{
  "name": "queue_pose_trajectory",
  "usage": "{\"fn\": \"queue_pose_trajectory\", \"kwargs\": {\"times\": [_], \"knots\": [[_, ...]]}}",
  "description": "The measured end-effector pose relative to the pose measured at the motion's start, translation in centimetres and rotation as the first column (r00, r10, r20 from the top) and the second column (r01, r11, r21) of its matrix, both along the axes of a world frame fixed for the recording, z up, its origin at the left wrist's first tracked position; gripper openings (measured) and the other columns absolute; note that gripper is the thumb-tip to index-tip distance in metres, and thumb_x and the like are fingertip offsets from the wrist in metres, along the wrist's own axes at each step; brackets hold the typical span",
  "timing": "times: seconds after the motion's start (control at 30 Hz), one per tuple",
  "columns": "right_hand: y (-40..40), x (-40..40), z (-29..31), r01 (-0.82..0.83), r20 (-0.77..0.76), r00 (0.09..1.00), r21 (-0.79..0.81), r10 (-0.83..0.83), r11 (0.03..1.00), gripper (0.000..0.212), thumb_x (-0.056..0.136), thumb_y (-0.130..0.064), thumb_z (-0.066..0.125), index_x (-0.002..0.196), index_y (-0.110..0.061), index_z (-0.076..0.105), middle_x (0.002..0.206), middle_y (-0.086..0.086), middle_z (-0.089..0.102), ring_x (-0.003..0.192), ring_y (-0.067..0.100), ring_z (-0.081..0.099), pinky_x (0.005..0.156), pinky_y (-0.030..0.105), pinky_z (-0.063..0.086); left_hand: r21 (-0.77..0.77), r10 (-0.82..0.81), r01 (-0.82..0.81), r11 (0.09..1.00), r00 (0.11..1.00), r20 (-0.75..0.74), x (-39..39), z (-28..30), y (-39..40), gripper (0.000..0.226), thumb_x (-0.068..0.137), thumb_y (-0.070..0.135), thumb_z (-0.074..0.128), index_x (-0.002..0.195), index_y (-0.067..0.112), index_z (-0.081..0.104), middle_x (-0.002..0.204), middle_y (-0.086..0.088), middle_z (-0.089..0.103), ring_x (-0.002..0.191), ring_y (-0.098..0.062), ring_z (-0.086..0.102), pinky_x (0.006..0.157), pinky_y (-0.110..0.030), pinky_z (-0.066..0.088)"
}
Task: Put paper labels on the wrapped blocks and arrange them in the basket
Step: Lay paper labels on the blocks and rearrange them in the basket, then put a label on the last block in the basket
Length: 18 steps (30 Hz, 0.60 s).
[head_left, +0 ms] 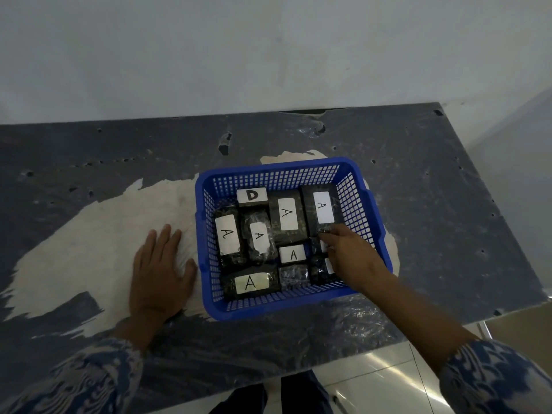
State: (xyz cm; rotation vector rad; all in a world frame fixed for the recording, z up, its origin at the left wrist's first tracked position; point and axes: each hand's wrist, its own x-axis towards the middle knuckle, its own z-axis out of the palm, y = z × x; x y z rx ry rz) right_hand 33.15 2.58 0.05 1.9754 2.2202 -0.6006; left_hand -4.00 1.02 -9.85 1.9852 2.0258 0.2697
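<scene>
Blue plastic basket (291, 304) of wrapped, labelled blocks on a worn dark table (89, 150), both hands in view.

Nearest: two blue-patterned sleeves, the left sleeve (86, 375) and the right sleeve (490, 380), at the table's front edge. Left hand (159, 273): fingers spread, palm flat on the pale, peeled patch of tabletop, just beside the basket's left wall. Right hand (352, 255): reaching inside the basket at its right side, fingertips closed on the near end of a tall black block with a white "A" label (323, 207). Basket contents, front to back: one block labelled "A" lying crosswise (251, 282), an unlabelled wrapped block (294, 276) beside it, a small "A" block (292, 253), three upright-lying "A" blocks across the middle, and one "D" block (252, 195) at the far-left corner. Two more blocks sit partly hidden under the right hand. Beyond: plain pale wall (268, 49).
</scene>
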Motion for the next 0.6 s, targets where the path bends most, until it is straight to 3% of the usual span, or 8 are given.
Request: {"fn": "queue_pose_trajectory", "kwargs": {"times": [0.13, 0.23, 0.43, 0.6], "knots": [[-0.6, -1.2, 0.9, -0.097, -0.124, 0.987, 0.062, 0.104, 0.993, 0.034, 0.093, -0.018, 0.063, 0.127, -0.019, 0.065, 0.119, 0.003, 0.06, 0.106, 0.021, 0.058, 0.086, 0.032, 0.052, -0.004, -0.001, 0.001, 1.0, 1.0, -0.011, 0.0, 0.1, 0.0, 0.074, 0.096, 0.056, 0.035, 0.158, 0.016, 0.032, 0.167, -0.009, 0.027, 0.156, -0.03, 0.018, 0.125, -0.051, 0.017], [-0.7, -2.6, 1.3, -0.197, -0.202, 0.963, -0.067, 0.18, 0.978, 0.024, 0.094, -0.028, 0.061, 0.116, -0.027, 0.071, 0.113, -0.005, 0.062, 0.103, 0.015, 0.059, 0.083, 0.03, 0.052, -0.008, -0.002, 0.001, 1.0, 1.0, -0.021, 0.0, 0.0, 0.0, 0.073, 0.096, 0.055, 0.037, 0.158, 0.016, 0.031, 0.167, -0.009, 0.027, 0.156, -0.03, 0.018, 0.125, -0.052, 0.018], [-0.7, -4.2, 0.6, -0.239, -0.097, 0.969, -0.155, 0.226, 0.959, 0.034, 0.092, -0.03, 0.063, 0.125, -0.026, 0.062, 0.124, -0.001, 0.06, 0.114, 0.022, 0.055, 0.086, 0.035, 0.05, 0.009, -0.006, 0.006, 1.0, 1.0, -0.006, 0.0, -0.1, 0.0, 0.074, 0.096, 0.056, 0.033, 0.157, 0.016, 0.032, 0.167, -0.009, 0.029, 0.156, -0.03, 0.018, 0.125, -0.052, 0.02], [-0.2, -4.4, 0.2, -0.23, -0.099, 0.972, -0.194, 0.214, 0.954, 0.039, 0.091, -0.027, 0.066, 0.129, -0.023, 0.06, 0.123, 0.003, 0.056, 0.114, 0.024, 0.053, 0.086, 0.037, 0.05, 0.013, -0.003, 0.003, 1.0, 1.0, -0.017, -0.1, -0.3, 0.1, 0.073, 0.096, 0.055, 0.037, 0.157, 0.017, 0.031, 0.166, -0.009, 0.029, 0.156, -0.03, 0.019, 0.124, -0.053, 0.02]]}}
